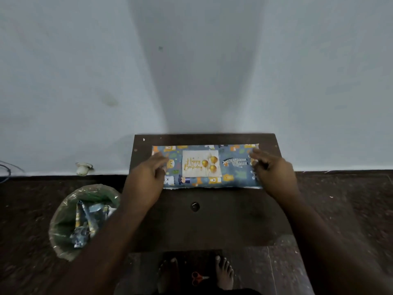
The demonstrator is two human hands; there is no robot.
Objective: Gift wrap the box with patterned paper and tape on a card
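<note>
Dark wooden table (pixel 212 220) against pale wall. One wrapped box (pixel 234 167) at table rear, one card (pixel 201 163) on top. Left hand (pixel 146 175), right hand (pixel 274 171) at box ends, fingers loosely curled; grip cannot be told. One bin (pixel 63 220) left of table, one scissors (pixel 198 278) below.

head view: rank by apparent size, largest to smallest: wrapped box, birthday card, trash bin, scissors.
1-2. Trash bin and wrapped box: similar apparent size, and the bin sits lower on the floor, so not ranked.
3. Birthday card.
4. Scissors, smallest, on the floor between the feet.

Lined bin (pixel 63 218) of paper scraps left of table (pixel 212 220); orange scissors (pixel 198 278) on floor.
</note>
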